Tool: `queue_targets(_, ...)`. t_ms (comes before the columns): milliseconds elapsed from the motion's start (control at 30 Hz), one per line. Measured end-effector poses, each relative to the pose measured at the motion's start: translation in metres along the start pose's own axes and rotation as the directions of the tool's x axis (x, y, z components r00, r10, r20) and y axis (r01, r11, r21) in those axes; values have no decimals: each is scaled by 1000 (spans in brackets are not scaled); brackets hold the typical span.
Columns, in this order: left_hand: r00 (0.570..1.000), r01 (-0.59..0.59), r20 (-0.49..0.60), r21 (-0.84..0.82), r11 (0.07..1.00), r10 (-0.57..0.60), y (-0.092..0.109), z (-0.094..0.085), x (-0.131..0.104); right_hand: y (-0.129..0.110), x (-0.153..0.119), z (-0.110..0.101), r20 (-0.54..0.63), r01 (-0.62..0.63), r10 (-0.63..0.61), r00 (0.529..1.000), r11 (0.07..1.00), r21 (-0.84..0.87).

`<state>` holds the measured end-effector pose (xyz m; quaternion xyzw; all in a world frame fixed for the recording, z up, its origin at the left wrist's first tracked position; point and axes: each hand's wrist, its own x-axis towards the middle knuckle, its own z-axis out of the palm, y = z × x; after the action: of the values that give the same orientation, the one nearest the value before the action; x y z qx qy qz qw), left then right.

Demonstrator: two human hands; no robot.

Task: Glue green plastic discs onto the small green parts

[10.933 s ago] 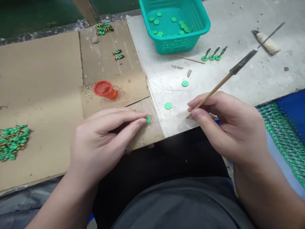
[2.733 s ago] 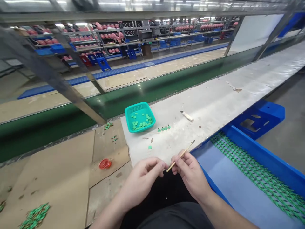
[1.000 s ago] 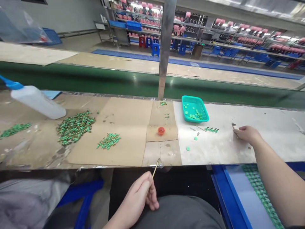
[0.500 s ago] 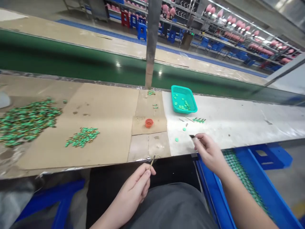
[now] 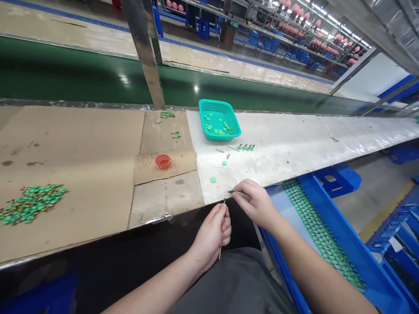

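Observation:
In the head view my left hand (image 5: 212, 235) is closed around a thin wooden-handled paintbrush (image 5: 220, 253), held nearly upright at the table's front edge. Its tip pokes out above my fingers. My right hand (image 5: 257, 201) pinches a flat dark blade (image 5: 240, 195), whose point lies close to the brush tip; I cannot tell whether they touch. Beyond my hands, two green discs (image 5: 213, 179) lie on the white sheet. Farther back stand several small green pieces with dark tops (image 5: 245, 147) in a row.
A turquoise basket (image 5: 236, 133) holds several green discs. Left of it are an orange-red cup (image 5: 163, 161) and a pile of green-and-gold pieces (image 5: 34, 203) on cardboard. At right, a blue tray (image 5: 347, 226) carries rows of green pieces. A metal post (image 5: 144, 52) rises behind the table.
My hands have come together: the right brought the blade left and beside the brush tip, and the left raised the brush upright. The camera view has swung to the right.

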<state>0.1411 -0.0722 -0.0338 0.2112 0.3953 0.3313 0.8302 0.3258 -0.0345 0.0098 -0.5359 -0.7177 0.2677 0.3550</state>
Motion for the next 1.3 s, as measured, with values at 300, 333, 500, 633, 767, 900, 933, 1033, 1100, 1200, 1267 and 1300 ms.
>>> queue_targets(300, 998, -54, 25, 44, 998, 53, 15, 12, -10, -9, -3, -9, 96, -280, 264, 960, 875, 395)
queue_targets(333, 997, -79, 27, 60, 995, 78, 19, 14, -15, -13, -4, -7, 132, -322, 295, 946, 831, 454)
queue_targets(500, 980, -198, -10, 142, 970, 201, 38, 19, -25, -30, -11, 4, 258, -441, 364, 895, 635, 634)
queue_targets(633, 961, -251, -59, 217, 943, 269, 48, 10, -29, -23, -19, 2, 184, -442, 439, 879, 609, 658)
queue_targets(767, 930, -285, -149, 285, 915, 336, 57, -12, -37, 7, -36, -10, -51, -410, 558, 828, 666, 623)
queue_targets(900, 916, -239, -237, 324, 915, 323, 58, -29, -38, 39, -49, -8, -214, -422, 636, 742, 690, 588)
queue_targets(933, 921, -224, -237, 327, 918, 309, 57, -31, -38, 45, -49, -4, -235, -425, 649, 723, 687, 589)
queue_targets(1033, 933, -186, -232, 339, 922, 274, 53, -30, -36, 56, -43, 12, -262, -439, 687, 678, 665, 605)
queue_targets(1100, 936, -170, -237, 346, 923, 261, 52, -27, -36, 60, -38, 20, -267, -447, 706, 656, 648, 616)
queue_targets(1200, 938, -145, -247, 354, 924, 242, 51, -24, -37, 64, -33, 25, -259, -456, 726, 637, 625, 633)
queue_targets(1267, 942, -126, -249, 355, 926, 224, 51, -24, -37, 66, -32, 24, -246, -460, 735, 632, 611, 644)
queue_targets(1300, 944, -120, -250, 354, 927, 217, 51, -25, -36, 67, -31, 23, -239, -460, 738, 631, 604, 650)
